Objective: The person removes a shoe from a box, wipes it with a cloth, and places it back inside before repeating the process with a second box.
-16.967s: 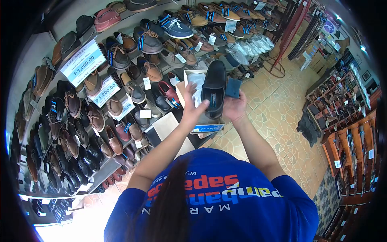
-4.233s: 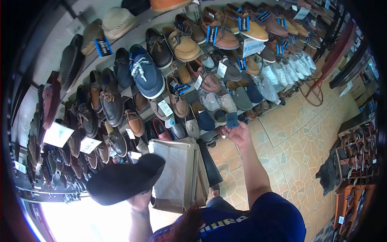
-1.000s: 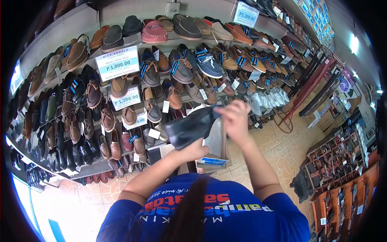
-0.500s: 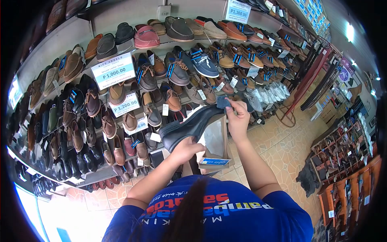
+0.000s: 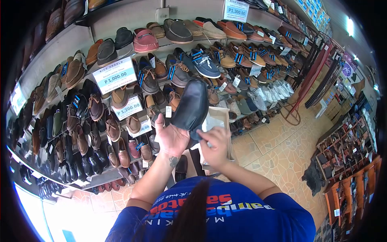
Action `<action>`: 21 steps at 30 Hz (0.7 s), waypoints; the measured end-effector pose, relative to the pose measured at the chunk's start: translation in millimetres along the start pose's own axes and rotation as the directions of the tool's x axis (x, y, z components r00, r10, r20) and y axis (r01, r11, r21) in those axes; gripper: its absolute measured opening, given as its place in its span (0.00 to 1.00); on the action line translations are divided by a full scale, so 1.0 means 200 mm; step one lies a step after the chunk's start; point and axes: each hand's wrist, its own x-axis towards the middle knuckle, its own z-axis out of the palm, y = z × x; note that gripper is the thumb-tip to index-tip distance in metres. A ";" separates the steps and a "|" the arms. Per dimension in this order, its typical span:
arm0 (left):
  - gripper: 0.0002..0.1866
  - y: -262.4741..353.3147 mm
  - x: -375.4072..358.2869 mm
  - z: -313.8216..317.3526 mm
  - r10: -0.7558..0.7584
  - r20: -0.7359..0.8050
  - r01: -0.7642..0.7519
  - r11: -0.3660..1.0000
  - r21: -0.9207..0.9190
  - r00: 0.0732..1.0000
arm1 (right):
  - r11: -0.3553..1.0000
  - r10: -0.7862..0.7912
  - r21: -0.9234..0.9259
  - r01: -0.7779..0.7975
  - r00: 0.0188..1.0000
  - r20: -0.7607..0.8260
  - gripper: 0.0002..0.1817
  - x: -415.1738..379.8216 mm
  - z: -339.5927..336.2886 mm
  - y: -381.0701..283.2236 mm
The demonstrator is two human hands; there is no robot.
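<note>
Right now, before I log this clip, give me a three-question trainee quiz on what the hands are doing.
1. True or false: the left hand holds the black shoe toe-up.
2. The right hand is at the shoe's: A) toe B) heel end C) neither
3. Fill in: behind the right hand stands an open shoe ____.

Key: 1 true; 2 B; 3 box.

Black shoe (image 5: 191,105) — smooth, softly glossy leather.
</note>
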 end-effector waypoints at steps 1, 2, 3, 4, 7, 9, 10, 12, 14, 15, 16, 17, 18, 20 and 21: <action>0.31 0.00 0.01 -0.03 -0.013 -0.014 0.012 0.999 -0.034 1.000 | 0.997 -0.065 -0.054 0.062 0.997 -0.045 0.15 0.08 -0.01 0.03; 0.31 0.00 0.02 -0.05 -0.028 -0.031 0.026 0.997 -0.070 0.999 | 0.987 -0.128 -0.114 0.118 0.988 -0.085 0.15 0.16 -0.03 0.07; 0.30 -0.03 0.02 0.01 -0.017 -0.098 0.018 1.000 0.010 0.995 | 0.978 -0.140 -0.171 0.115 0.981 -0.137 0.15 0.27 -0.04 0.11; 0.30 -0.05 0.02 0.02 -0.021 -0.118 0.022 1.000 0.010 0.993 | 0.967 -0.155 -0.229 0.110 0.970 -0.189 0.15 0.37 -0.04 0.15; 0.31 -0.04 0.03 -0.01 -0.082 -0.029 0.080 0.993 -0.082 0.996 | 0.974 -0.108 -0.220 0.053 0.963 -0.246 0.14 0.45 -0.02 0.19; 0.35 0.00 0.04 -0.01 -0.022 0.046 0.029 0.984 -0.174 0.999 | 0.964 -0.174 -0.222 0.146 0.979 -0.109 0.15 0.28 -0.01 0.09; 0.37 0.02 0.05 -0.01 0.014 0.083 0.005 0.975 -0.222 0.996 | 0.956 -0.209 -0.218 0.197 0.977 -0.037 0.16 0.17 -0.01 0.03; 0.37 0.06 0.06 0.00 0.069 -0.026 -0.071 0.994 -0.086 0.997 | 0.956 -0.279 -0.098 0.278 0.960 0.001 0.17 -0.02 0.05 -0.04; 0.36 0.07 0.07 0.04 0.075 -0.054 -0.083 0.985 -0.151 0.996 | 0.943 -0.312 -0.130 0.305 0.949 -0.035 0.18 0.02 0.06 0.01; 0.36 0.07 0.08 0.01 0.066 -0.062 -0.074 0.988 -0.134 0.996 | 0.940 -0.317 -0.151 0.306 0.947 -0.053 0.18 0.06 0.05 0.02; 0.34 0.06 0.08 -0.01 0.032 0.033 -0.026 0.986 -0.165 0.999 | 0.951 -0.261 -0.184 0.247 0.964 -0.055 0.19 0.16 0.01 0.02; 0.32 0.04 0.09 -0.03 0.001 0.131 0.025 0.980 -0.195 0.991 | 0.969 -0.225 -0.133 0.209 0.966 -0.124 0.20 0.28 0.02 0.05; 0.30 0.02 0.10 -0.04 -0.025 0.230 0.077 0.972 -0.222 0.973 | 0.981 -0.189 -0.080 0.177 0.963 -0.190 0.21 0.34 0.02 0.07; 0.28 0.00 0.11 -0.04 -0.018 0.162 0.049 0.981 -0.187 0.987 | 0.950 -0.293 -0.160 0.269 0.944 -0.152 0.21 0.28 0.04 0.03; 0.28 0.01 0.11 -0.01 0.024 0.093 -0.014 0.994 -0.107 0.995 | 0.927 -0.347 -0.196 0.319 0.929 -0.130 0.21 0.23 0.05 0.01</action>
